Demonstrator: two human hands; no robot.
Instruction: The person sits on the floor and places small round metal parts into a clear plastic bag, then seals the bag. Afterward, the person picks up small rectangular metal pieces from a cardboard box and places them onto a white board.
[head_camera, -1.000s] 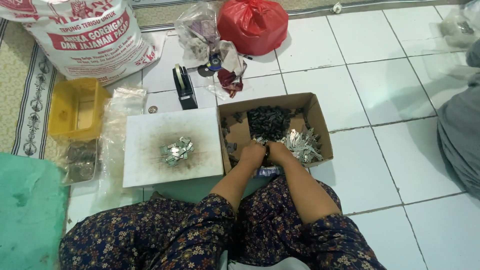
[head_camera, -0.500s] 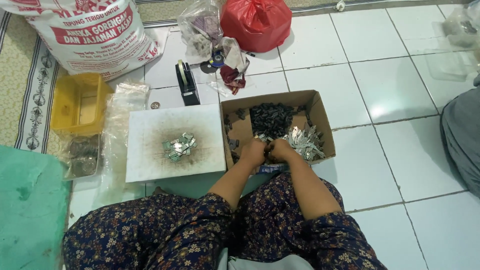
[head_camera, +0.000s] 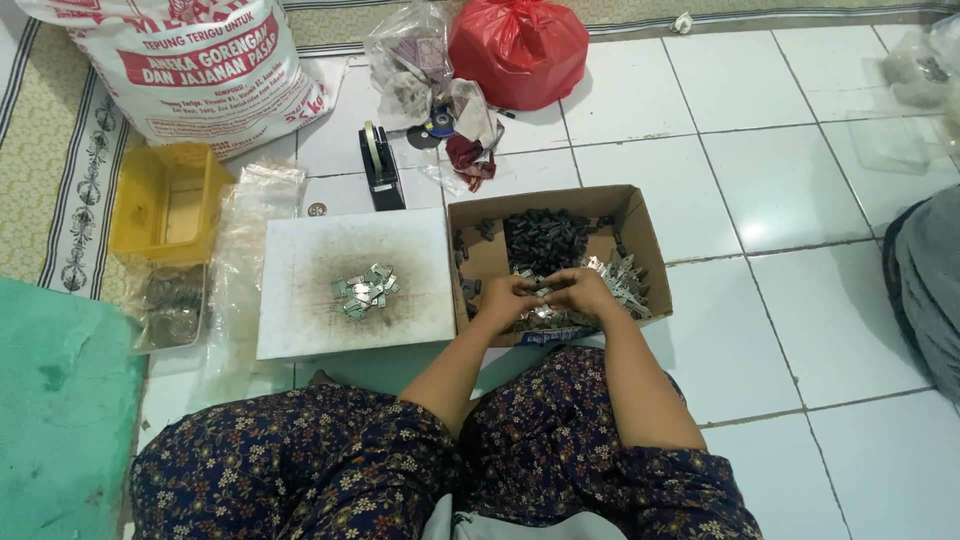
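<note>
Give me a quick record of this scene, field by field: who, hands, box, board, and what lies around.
person: seated on a tiled floor, legs crossed, in floral trousers
left hand: over the box, fingers closed on small metal pieces
right hand: beside the left, touching it, on the same pieces
box: open cardboard; dark parts at the back, silver parts at the front right
board: white, stained, with a small pile of silver pieces
around: tape dispenser, yellow tub, red bag, large sack
</note>
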